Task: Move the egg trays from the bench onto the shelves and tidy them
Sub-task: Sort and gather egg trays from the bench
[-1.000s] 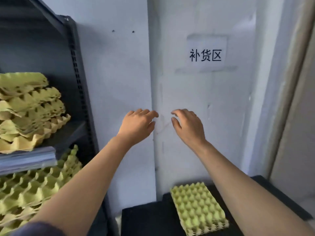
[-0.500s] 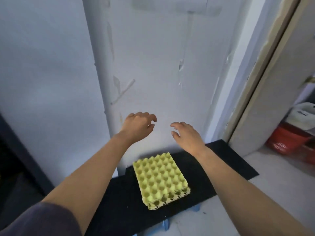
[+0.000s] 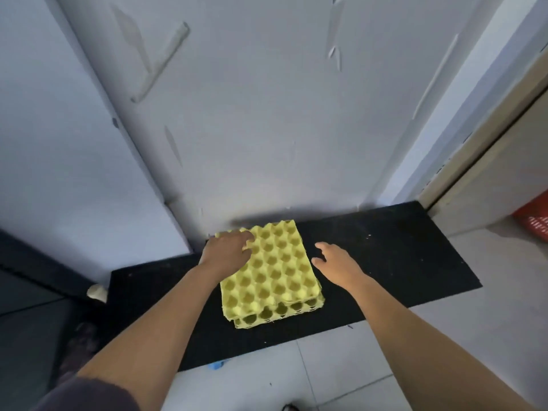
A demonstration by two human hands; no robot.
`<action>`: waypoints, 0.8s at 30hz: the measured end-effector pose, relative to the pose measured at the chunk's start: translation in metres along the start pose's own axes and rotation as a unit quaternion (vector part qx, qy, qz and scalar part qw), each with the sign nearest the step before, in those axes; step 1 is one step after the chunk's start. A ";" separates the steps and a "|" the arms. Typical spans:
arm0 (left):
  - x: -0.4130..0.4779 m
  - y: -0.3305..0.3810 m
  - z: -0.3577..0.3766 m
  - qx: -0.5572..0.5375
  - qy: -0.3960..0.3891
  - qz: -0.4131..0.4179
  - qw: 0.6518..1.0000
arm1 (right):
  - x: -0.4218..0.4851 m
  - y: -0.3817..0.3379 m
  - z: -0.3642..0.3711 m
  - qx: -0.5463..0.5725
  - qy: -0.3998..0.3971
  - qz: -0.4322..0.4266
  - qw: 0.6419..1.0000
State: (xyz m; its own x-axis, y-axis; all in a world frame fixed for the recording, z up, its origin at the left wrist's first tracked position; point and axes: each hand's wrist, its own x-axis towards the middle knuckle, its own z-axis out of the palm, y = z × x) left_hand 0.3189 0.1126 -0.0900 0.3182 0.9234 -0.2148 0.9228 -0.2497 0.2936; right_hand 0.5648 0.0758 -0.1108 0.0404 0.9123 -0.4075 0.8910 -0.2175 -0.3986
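Observation:
A small stack of yellow egg trays (image 3: 272, 277) lies on the black bench (image 3: 385, 262) against the white wall. My left hand (image 3: 226, 252) rests on the far left corner of the top tray, its fingers lying over the edge. Just right of the stack's right edge hovers my right hand (image 3: 335, 261), fingers spread and relaxed, holding nothing. The shelves are out of view.
A dark frame (image 3: 35, 271) runs along the lower left. A door frame (image 3: 474, 161) stands at the right, with something red (image 3: 533, 221) on the floor beyond it. Pale floor tiles (image 3: 355, 366) lie in front of the bench.
My view has tilted down from the wall and shelves to the bench. Both hands have dropped toward the tray stack; the left one now touches its far left corner.

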 end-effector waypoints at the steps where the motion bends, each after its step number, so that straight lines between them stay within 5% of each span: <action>1: 0.002 -0.003 0.016 -0.008 -0.016 -0.017 1.000 | 0.008 0.008 0.008 0.005 -0.012 0.007 1.000; 8: 0.016 -0.034 0.122 -0.062 -0.069 -0.157 0.983 | 0.065 0.047 0.079 0.042 -0.067 0.057 0.995; 13: 0.036 -0.062 0.185 -0.149 -0.050 -0.279 0.947 | 0.113 0.073 0.139 0.086 -0.027 0.102 0.991; 16: 0.048 -0.074 0.214 -0.225 -0.041 -0.368 0.901 | 0.137 0.083 0.170 0.121 0.003 0.130 0.984; 20: 0.061 -0.088 0.232 -0.423 -0.019 -0.445 0.789 | 0.155 0.086 0.186 0.164 0.031 0.170 0.971; 24: 0.062 -0.084 0.223 -0.458 0.024 -0.449 0.767 | 0.154 0.084 0.179 0.228 0.058 0.189 0.953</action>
State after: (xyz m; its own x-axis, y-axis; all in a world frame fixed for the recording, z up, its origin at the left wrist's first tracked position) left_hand 0.3097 0.1255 -0.3360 -0.3853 0.6180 -0.6853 0.2180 0.7826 0.5831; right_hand 0.5646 0.1363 -0.3541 0.3929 0.7651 -0.5101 0.5141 -0.6427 -0.5680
